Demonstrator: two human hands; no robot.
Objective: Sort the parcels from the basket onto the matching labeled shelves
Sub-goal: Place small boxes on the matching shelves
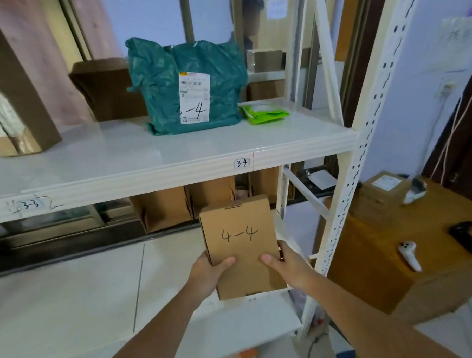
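Observation:
A flat brown cardboard parcel (240,246) marked "4-4" is held in both hands, just above the lower white shelf (73,307). My left hand (209,274) grips its left edge and my right hand (287,266) grips its right edge, thumbs on top. Above it runs a white shelf (120,156) with edge labels "3-4" (241,163) and "3-3" (30,205). On that shelf stands a teal plastic mailer (182,83) marked "3-4". The basket is not in view.
The upper shelf also carries a tall brown box (12,88) at the left, a dark box (109,87) behind, and a green pouch (264,112). Cardboard boxes (163,209) stand at the back of the lower shelf. The shelf's white upright (363,146) and a wooden table (422,265) with a scanner are at the right.

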